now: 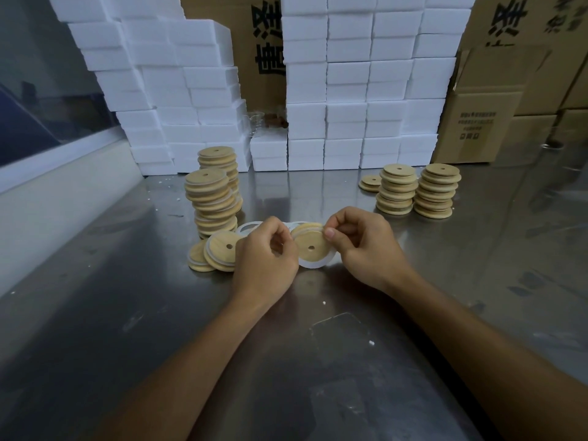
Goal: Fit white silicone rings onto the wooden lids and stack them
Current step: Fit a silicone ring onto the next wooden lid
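Observation:
A round wooden lid [311,248] with a small centre hole is held between both hands above the steel table [318,361]. A white silicone ring [315,265] hangs around its lower edge. My left hand [265,257] grips the lid's left side with curled fingers. My right hand [366,245] pinches the lid and ring at the upper right rim. Loose white rings [249,226] lie just behind my left hand. A few ringed lids [219,253] lean in a small pile to the left.
Two tall leaning stacks of lids [211,198] stand at the left. Two shorter stacks [416,192] and a low pile [370,183] stand at the right. White foam boxes [346,100] and cardboard cartons [490,106] wall off the back.

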Action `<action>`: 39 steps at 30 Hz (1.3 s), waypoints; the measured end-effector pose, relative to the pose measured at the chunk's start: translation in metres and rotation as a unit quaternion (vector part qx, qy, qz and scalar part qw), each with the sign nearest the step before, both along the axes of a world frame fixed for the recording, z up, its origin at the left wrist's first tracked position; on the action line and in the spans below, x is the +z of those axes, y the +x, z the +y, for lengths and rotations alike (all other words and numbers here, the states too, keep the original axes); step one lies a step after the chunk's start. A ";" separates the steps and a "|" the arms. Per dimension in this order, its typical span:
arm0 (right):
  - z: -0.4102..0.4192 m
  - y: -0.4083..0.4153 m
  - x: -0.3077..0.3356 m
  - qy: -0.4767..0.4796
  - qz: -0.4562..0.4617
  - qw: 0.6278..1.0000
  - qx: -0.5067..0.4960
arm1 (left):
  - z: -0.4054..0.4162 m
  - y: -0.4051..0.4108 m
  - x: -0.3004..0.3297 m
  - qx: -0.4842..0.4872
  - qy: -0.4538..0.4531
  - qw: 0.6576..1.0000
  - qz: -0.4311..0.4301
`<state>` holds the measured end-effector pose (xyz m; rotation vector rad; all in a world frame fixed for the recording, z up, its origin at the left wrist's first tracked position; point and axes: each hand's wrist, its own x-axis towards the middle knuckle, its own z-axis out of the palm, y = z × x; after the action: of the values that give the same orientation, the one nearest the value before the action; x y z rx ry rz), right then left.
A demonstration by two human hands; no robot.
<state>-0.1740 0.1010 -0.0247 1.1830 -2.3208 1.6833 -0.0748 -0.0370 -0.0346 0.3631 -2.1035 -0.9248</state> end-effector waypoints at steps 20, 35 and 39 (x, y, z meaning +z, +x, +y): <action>-0.007 0.002 -0.005 -0.042 -0.005 0.999 -0.031 | 0.001 -0.003 -0.002 -0.050 -0.021 0.998 0.010; -0.003 0.007 0.003 -0.071 -0.146 0.986 0.047 | -0.002 -0.001 -0.002 -0.091 -0.021 0.994 -0.051; -0.005 0.006 0.004 -0.112 -0.277 0.953 0.050 | 0.000 0.001 0.001 -0.082 -0.015 0.996 -0.035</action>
<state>-0.1678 0.0961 -0.0206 0.8806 -2.2615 2.5056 -0.0738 -0.0374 -0.0331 0.2123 -2.2349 -0.9870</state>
